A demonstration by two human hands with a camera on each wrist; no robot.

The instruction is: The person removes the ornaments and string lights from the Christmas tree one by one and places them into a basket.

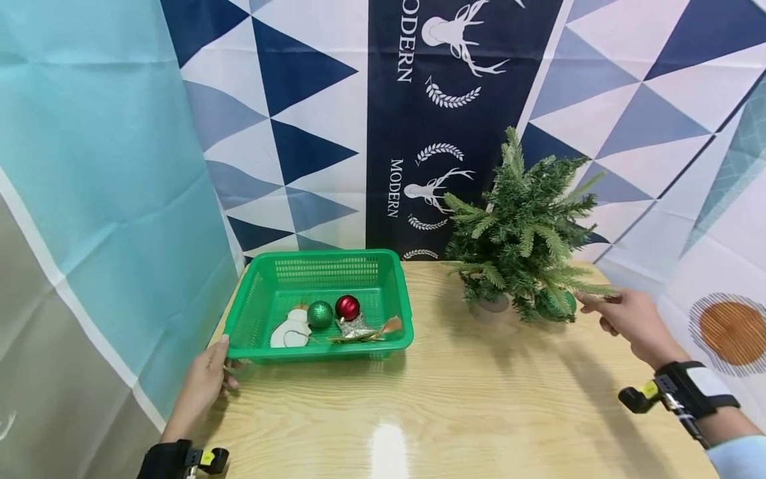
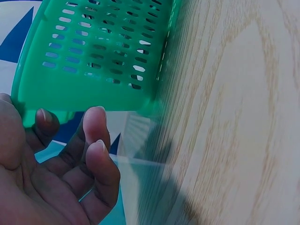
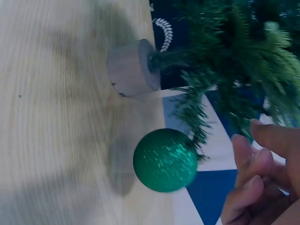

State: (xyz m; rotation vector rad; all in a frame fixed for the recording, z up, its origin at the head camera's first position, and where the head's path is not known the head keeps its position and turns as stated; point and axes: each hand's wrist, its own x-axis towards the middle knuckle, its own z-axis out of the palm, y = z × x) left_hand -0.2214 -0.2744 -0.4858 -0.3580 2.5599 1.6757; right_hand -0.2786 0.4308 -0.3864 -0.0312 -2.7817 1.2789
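We see the left hand (image 1: 206, 382) gripping the near left corner of the green basket (image 1: 395, 293), thumb on the rim and fingers curled under its edge; the left wrist view shows those fingers (image 2: 96, 136) tucked beneath the perforated plastic wall. The basket stands on the wooden counter (image 1: 467, 406) and holds a green bauble (image 1: 320, 314), a red bauble (image 1: 347, 307), a white snowman-like ornament (image 1: 290, 328) and a silvery star-shaped piece (image 1: 356, 329). To the right, the right hand (image 1: 628, 319) is released, fingers relaxed and holding nothing, its tips at the lower right branches of the small artificial tree (image 1: 523, 233). Just beside those fingers a glittery green ball (image 3: 165, 160) hangs low among the branch tips, close above the counter, with the tree's round wooden base (image 3: 133, 68) a little apart from it. We judge this ball to be light and hollow, with a hard, thin shell that would crack if squeezed or dropped; its glitter coat should give some grip, though the round form can roll off the fingertips. The hanging loop is probably the safest place to pinch it, but the wrist view is blurred and we cannot make out the loop itself.
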